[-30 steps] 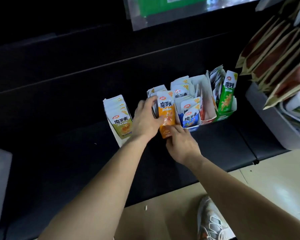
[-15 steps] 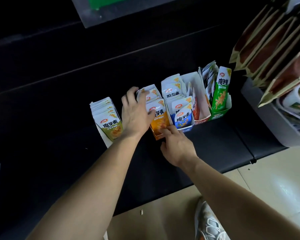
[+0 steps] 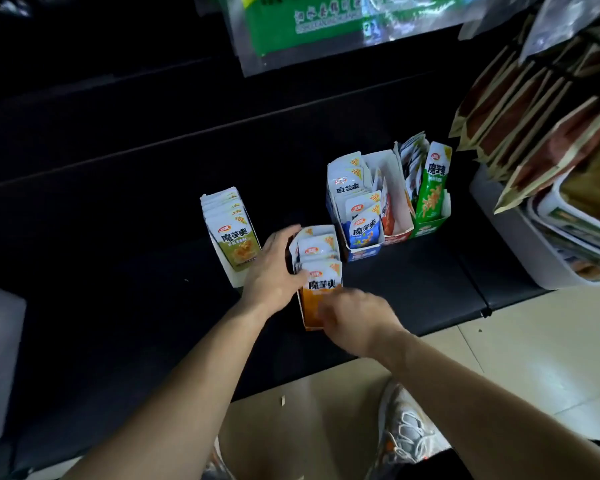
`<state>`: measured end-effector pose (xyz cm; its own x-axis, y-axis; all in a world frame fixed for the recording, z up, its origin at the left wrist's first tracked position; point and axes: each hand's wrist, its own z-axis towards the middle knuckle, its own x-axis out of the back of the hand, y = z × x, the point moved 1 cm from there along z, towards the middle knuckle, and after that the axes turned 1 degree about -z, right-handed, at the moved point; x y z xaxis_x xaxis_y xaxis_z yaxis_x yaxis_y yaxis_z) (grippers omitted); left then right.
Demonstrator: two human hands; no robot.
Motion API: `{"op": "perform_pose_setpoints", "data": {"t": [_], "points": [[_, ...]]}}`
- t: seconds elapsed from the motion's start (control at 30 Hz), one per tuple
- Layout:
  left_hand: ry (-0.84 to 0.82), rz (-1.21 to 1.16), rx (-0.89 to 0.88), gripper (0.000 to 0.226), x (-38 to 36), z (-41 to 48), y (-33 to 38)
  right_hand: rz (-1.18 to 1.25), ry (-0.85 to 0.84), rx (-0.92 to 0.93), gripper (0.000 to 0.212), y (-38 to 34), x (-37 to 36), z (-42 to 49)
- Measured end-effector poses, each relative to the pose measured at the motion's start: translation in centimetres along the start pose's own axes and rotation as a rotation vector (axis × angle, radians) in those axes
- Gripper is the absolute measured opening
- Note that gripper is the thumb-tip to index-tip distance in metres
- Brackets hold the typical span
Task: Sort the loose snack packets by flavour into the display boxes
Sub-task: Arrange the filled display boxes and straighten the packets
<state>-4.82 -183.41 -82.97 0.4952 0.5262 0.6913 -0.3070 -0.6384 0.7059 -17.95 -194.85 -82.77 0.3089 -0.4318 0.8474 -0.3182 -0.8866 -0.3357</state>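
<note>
The orange display box (image 3: 309,308), gripped by the left hand (image 3: 274,268), should be kept level; the grip of the blurred right hand (image 3: 355,317) cannot be told.

Toward the left, the dark counter (image 3: 118,258) lies open beyond the olive box (image 3: 234,237). There is also a bare strip in front of the blue box (image 3: 364,254), red box (image 3: 396,239) and green box (image 3: 426,231), which stand packed side by side. The left hand (image 3: 274,271) fills the gap between the olive box and the orange box (image 3: 308,311), and the blurred right hand (image 3: 357,320) covers that box's near end. A narrow lane runs between the orange and blue boxes. To the right, a white tub (image 3: 499,244) and overhanging packets (image 3: 534,116) block the way.
</note>
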Motion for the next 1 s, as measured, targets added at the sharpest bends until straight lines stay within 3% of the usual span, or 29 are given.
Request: {"op": "perform_pose_setpoints", "data": {"t": [0.03, 0.1, 0.2, 0.3, 0.57, 0.83, 1.0], "points": [[-0.022, -0.060, 0.017, 0.078, 0.0, -0.8, -0.2, 0.010, 0.103, 0.013, 0.028, 0.0, 1.2, -0.1], [-0.043, -0.225, 0.050, 0.073, 0.1, -1.7, -0.4, 0.052, 0.278, 0.041, 0.052, 0.3, 3.5, 0.4], [-0.044, -0.391, 0.105, 0.066, 0.4, -2.8, -0.5, -0.110, 0.212, 0.132, 0.093, 0.1, 5.0, 1.6], [-0.075, -0.449, 0.127, 0.065, 0.5, -3.5, -0.7, -0.302, 0.146, 0.198, 0.107, -0.2, 3.8, 3.0], [-0.102, -0.477, 0.190, 0.066, 0.4, -3.1, -1.6, -0.356, 0.253, 0.182, 0.123, 0.5, 2.2, 4.6], [-0.102, -0.472, 0.202, 0.067, 0.2, -2.6, -1.7, -0.392, 0.297, 0.214, 0.093, 0.9, 2.2, 4.8], [-0.111, -0.471, 0.158, 0.058, 0.3, -2.8, -1.4, -0.402, 0.232, 0.210, 0.092, 0.9, 2.5, 4.7]]}}
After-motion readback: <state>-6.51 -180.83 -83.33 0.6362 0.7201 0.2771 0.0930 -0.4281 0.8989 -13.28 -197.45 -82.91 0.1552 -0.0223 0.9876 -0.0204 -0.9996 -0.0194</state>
